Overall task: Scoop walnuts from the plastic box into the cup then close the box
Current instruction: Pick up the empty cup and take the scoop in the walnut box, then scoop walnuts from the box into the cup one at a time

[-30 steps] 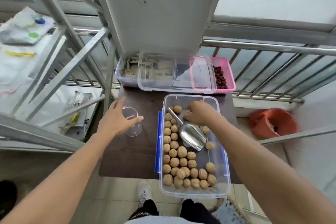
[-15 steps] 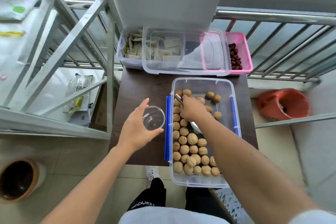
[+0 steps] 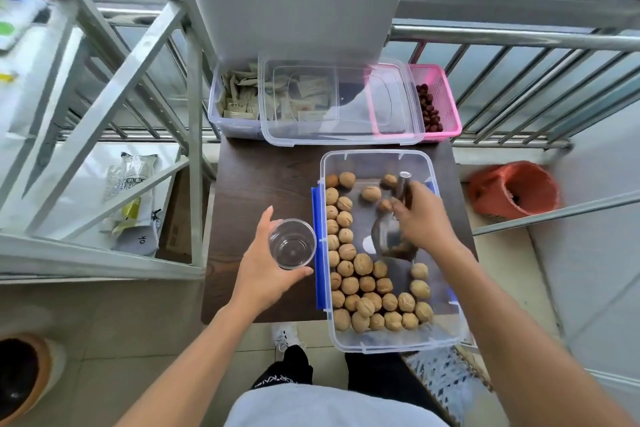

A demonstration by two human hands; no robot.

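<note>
Tan walnuts (image 3: 363, 263), blue box clips (image 3: 319, 250), pink basket (image 3: 450, 107)

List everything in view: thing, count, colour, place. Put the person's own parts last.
plastic box: one, clear with blue clips, on the table's right side, lid off
walnuts: dozens, tan, inside the plastic box
scoop: one, metal, in the box, held
cup: one, clear, empty, left of the box
table: one, dark brown
lid: one, clear, lying across the far containers
packet tub: one, clear, far left
basket: one, pink, holding dark red fruit, far right
left hand: around the cup
right hand: gripping the scoop
</note>
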